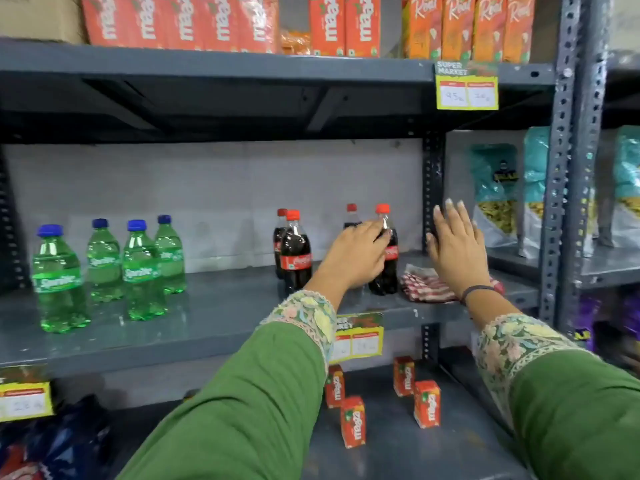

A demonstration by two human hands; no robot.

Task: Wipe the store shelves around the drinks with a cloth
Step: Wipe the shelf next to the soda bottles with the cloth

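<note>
— Now, what is being gripped on the grey shelf (214, 306)?
— A cola bottle (387, 261) is being clasped by the left hand (353, 252); the right hand (453, 244) is being held open, fingers spread, empty.
— And the cloth (424, 284)?
— It is being left lying bunched on the shelf, beside that bottle, under the right wrist.

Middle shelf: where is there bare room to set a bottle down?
The widest bare stretch lies between the Sprite bottles and the cola bottles, and along the front edge of the shelf. The right end is crowded: colas, both hands and the checked cloth.
</note>
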